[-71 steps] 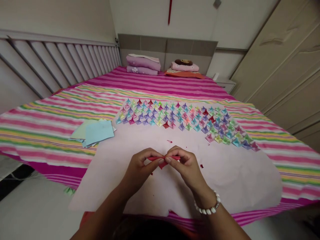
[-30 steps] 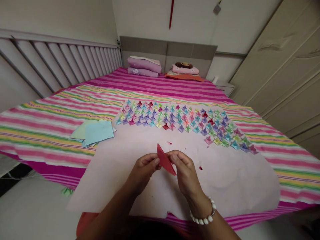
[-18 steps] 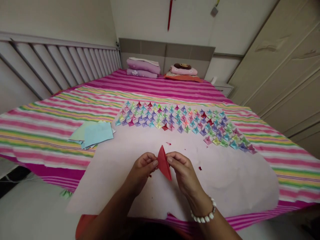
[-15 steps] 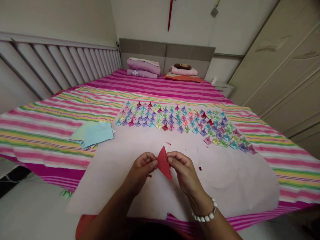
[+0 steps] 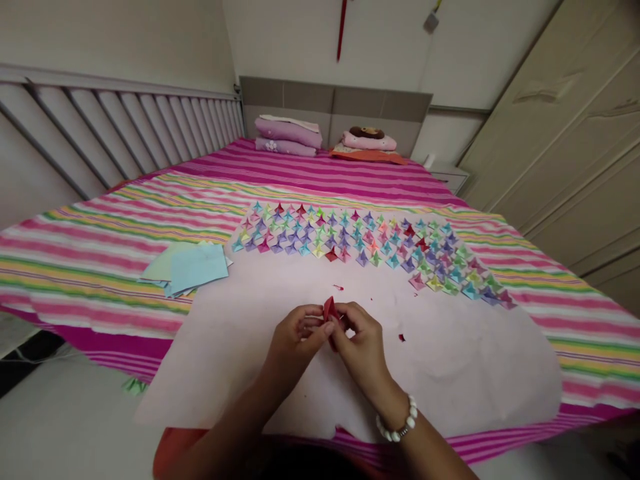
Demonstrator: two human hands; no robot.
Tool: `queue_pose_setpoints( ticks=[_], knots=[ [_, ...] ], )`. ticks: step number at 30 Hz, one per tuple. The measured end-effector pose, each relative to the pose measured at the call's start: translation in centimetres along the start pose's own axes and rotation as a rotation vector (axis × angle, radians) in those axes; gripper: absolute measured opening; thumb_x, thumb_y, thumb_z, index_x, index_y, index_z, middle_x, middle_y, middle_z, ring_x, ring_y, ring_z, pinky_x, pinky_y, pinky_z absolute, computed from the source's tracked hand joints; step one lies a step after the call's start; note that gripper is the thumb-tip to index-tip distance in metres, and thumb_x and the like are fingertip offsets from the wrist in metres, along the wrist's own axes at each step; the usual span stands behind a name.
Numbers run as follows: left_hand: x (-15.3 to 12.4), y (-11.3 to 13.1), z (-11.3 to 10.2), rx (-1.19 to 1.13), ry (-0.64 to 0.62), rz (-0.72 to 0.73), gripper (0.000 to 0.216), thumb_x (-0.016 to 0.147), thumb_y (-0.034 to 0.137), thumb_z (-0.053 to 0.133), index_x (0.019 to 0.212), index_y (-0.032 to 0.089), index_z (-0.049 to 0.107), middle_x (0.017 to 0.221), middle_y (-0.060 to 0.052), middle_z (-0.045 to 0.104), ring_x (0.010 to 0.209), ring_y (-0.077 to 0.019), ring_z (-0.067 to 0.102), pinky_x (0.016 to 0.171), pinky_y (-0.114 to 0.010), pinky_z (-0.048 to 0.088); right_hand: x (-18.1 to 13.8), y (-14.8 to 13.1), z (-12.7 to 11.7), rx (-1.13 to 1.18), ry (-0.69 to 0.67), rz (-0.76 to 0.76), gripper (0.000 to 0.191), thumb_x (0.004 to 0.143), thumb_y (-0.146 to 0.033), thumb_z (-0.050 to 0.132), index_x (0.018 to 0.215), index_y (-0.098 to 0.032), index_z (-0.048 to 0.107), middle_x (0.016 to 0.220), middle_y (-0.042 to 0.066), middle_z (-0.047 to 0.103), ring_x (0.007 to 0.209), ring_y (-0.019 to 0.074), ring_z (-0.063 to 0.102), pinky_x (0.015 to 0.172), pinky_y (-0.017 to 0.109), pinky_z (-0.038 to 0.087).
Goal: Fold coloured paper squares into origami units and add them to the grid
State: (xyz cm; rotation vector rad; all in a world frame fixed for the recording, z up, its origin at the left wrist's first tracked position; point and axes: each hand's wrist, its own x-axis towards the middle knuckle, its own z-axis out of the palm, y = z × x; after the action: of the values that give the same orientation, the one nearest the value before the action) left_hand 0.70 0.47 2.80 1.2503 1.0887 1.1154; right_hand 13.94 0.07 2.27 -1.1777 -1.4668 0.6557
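Observation:
A small piece of folded red paper [image 5: 331,309] is pinched between my two hands above a large pale sheet [image 5: 240,360]. My left hand [image 5: 299,339] grips its left side with thumb and fingers. On the other side, my right hand [image 5: 361,339] holds it too, a white bead bracelet round that wrist. Fingers and thumbs cover much of the paper's lower part. Beyond the hands, rows of small folded paper shapes [image 5: 343,241] in many colours lie along the far part of the sheet.
Left of the sheet, blue and green paper squares [image 5: 199,269] lie piled on the striped bedspread [image 5: 100,267]. Tiny red scraps [image 5: 401,338] dot the sheet. Folded bedding [image 5: 289,137] sits by the headboard. A slatted rail [image 5: 125,133] runs along the left.
My hands have come closer together and now squeeze the red paper, which was a wider flat pointed shape and now shows as a smaller, narrower one.

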Motion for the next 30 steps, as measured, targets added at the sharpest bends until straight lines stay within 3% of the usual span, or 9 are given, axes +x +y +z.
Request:
queue_pose_setpoints(
  ticks=[4, 10, 14, 21, 24, 30],
  knots=[
    [-0.2, -0.1, 0.5, 0.081, 0.039, 0.0, 0.021, 0.079, 0.029, 0.065, 0.096, 0.019, 0.062, 0.084, -0.004, 0.073, 0.079, -0.0199, 0.071, 0.067, -0.029, 0.056, -0.2, 0.0, 0.2, -0.124, -0.014, -0.128, 0.022, 0.083, -0.011, 0.053, 0.092, -0.021, 0.069, 0.081, 0.005, 0.063, 0.07, 0.017, 0.057, 0.062, 0.029, 0.047],
    [0.0, -1.1, 0.3, 0.267, 0.074, 0.143, 0.012, 0.083, 0.022, 0.055, 0.092, 0.02, 0.062, 0.087, -0.003, 0.074, 0.082, -0.0185, 0.072, 0.07, -0.027, 0.057, -0.2, 0.7, 0.4, -0.127, 0.017, -0.118, 0.025, 0.078, -0.007, 0.05, 0.091, -0.019, 0.067, 0.088, 0.007, 0.064, 0.075, 0.018, 0.06, 0.064, 0.03, 0.049],
    [0.1, -1.3, 0.3, 0.267, 0.092, 0.125, 0.011, 0.081, 0.019, 0.055, 0.092, 0.02, 0.057, 0.088, -0.004, 0.074, 0.081, -0.0186, 0.073, 0.067, -0.027, 0.058, -0.1, 1.1, 0.4, -0.019, 0.029, 0.003, 0.027, 0.072, -0.008, 0.05, 0.09, -0.02, 0.069, 0.088, 0.005, 0.066, 0.069, 0.0156, 0.059, 0.059, 0.028, 0.047],
    [-0.1, -1.3, -0.5, 0.264, -0.017, 0.191, 0.002, 0.086, 0.02, 0.051, 0.086, 0.021, 0.054, 0.128, -0.01, 0.062, 0.093, -0.0195, 0.071, 0.074, -0.031, 0.058, 0.6, 1.1, -0.2, 0.346, 0.023, 0.307, 0.018, 0.064, -0.015, 0.058, 0.076, -0.02, 0.069, 0.064, -0.002, 0.066, 0.054, 0.0123, 0.055, 0.053, 0.025, 0.046],
    [-0.1, -1.3, -1.0, 0.29, -0.041, 0.267, 0.009, 0.089, 0.02, 0.05, 0.094, 0.021, 0.056, 0.133, -0.011, 0.059, 0.104, -0.021, 0.067, 0.084, -0.035, 0.056, 0.8, 0.9, -0.3, 0.424, 0.011, 0.37, 0.016, 0.062, -0.017, 0.061, 0.075, -0.019, 0.07, 0.066, -0.001, 0.068, 0.056, 0.0128, 0.058, 0.056, 0.026, 0.047],
    [-0.1, -1.4, -1.9, 0.439, -0.078, 0.428, 0.018, 0.092, 0.015, 0.04, 0.091, 0.02, 0.057, 0.131, -0.012, 0.061, 0.119, -0.022, 0.059, 0.097, -0.039, 0.049, 1.0, 0.7, -0.5, 0.436, -0.003, 0.404, 0.014, 0.062, -0.018, 0.064, 0.074, -0.019, 0.071, 0.063, -0.001, 0.069, 0.055, 0.013, 0.057, 0.055, 0.026, 0.045]
  ],
)
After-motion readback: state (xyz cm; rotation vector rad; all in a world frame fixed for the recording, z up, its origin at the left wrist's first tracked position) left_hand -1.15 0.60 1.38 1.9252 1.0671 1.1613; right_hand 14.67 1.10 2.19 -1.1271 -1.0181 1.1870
